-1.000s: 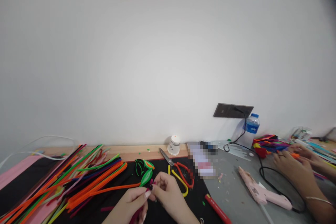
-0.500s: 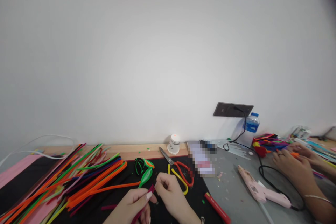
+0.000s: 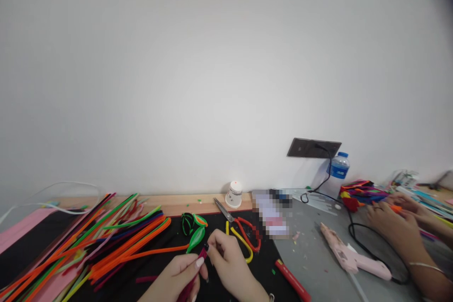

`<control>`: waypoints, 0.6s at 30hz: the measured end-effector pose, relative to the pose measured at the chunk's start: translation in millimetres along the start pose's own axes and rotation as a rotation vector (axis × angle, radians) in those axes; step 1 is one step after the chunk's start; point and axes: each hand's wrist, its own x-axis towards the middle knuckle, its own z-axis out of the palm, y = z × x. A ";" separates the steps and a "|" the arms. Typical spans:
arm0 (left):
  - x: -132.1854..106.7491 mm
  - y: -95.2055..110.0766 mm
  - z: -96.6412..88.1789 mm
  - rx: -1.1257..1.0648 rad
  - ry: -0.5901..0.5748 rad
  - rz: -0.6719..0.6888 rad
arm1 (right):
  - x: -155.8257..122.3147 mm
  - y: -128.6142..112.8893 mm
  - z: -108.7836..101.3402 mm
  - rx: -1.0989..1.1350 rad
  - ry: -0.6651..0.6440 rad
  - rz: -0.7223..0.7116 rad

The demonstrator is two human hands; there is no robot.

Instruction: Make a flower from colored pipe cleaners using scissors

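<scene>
Between thumb and fingers, my left hand (image 3: 180,271) pinches a dark magenta pipe cleaner (image 3: 203,252); its lower part runs down under the palm. My right hand (image 3: 227,262) is closed at the upper end of the same pipe cleaner, where a small black bit shows; the fingertips partly hide it. Just beyond the hands lies a flower-like piece with green loops (image 3: 197,239) and an orange pipe-cleaner stem (image 3: 159,251). Another magenta piece (image 3: 146,279) rests left of my left hand.
Bundled coloured pipe cleaners (image 3: 130,240) lie at left. Scissors (image 3: 244,229), a yellow bent pipe cleaner (image 3: 244,243) and a white cup (image 3: 234,194) are behind my hands. Rightward are a red tube (image 3: 292,281), a pink glue gun (image 3: 354,257), a bottle (image 3: 340,170) and another person's hands (image 3: 392,219).
My right hand has shifted slightly up and left at the pipe cleaner's end. My left hand keeps its pinch, with its thumb moved slightly.
</scene>
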 end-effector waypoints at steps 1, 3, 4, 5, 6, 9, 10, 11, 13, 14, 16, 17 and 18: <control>0.0 -0.4 0.1 0.020 0.007 0.003 | -0.2 -0.1 0.4 -0.035 0.016 -0.008; -0.1 -1.1 0.4 0.068 0.008 -0.001 | -0.4 0.3 0.9 -0.083 0.040 -0.018; -0.3 -1.2 0.7 0.091 0.006 -0.005 | -0.3 1.0 1.2 -0.095 0.046 -0.021; -0.6 -1.0 1.3 0.113 0.003 -0.011 | 0.0 1.8 1.4 -0.101 0.048 -0.022; -1.3 -0.5 2.1 0.135 0.004 -0.015 | 0.4 2.7 1.6 -0.101 0.048 -0.021; -5.0 2.3 6.5 0.176 0.044 -0.025 | 1.6 3.8 1.3 -0.081 0.021 -0.007; -6.5 3.5 8.2 0.189 0.065 -0.029 | 1.8 3.1 0.8 -0.074 0.007 -0.002; -8.0 4.5 9.8 0.204 0.088 -0.032 | 1.9 1.8 0.2 -0.071 -0.009 0.002; -10.5 6.4 12.3 0.237 0.119 -0.035 | 1.4 -2.4 -1.8 -0.076 -0.039 0.002; -11.6 7.4 13.3 0.254 0.124 -0.037 | 0.9 -4.7 -2.8 -0.082 -0.051 0.000; -13.4 9.3 15.1 0.284 0.124 -0.048 | -0.4 -8.9 -4.7 -0.092 -0.075 -0.003; -14.4 10.3 15.9 0.299 0.120 -0.057 | -1.1 -10.3 -5.4 -0.097 -0.085 -0.005; -15.2 11.2 16.7 0.314 0.116 -0.061 | -1.6 -11.0 -5.7 -0.101 -0.093 -0.007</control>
